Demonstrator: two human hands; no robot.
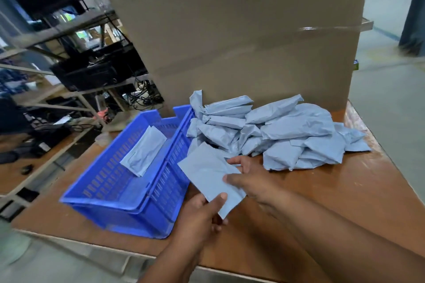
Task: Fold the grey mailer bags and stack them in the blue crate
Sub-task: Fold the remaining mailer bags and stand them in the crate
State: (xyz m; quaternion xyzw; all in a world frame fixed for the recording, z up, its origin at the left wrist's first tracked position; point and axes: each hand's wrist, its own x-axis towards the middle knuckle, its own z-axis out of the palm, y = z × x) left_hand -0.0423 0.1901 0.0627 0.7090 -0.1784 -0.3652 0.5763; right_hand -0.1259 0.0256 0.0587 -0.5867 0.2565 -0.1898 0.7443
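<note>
Hands meet over a flat grey mailer bag (208,174) held above the wooden table (345,190), just beside the blue crate (128,193). The left hand (202,216) pinches its near corner — thumb on top, fingers curled beneath. The right hand (246,178) grips the right edge, thumb over the bag. One folded bag (145,150) lies inside the crate; a heap of unfolded bags (276,131) rests against a large cardboard box (241,30).

It looks like a warehouse packing area: a tall taped brown cardboard carton (241,34), grey metal storage racking (57,30), a bare concrete floor (391,99).
</note>
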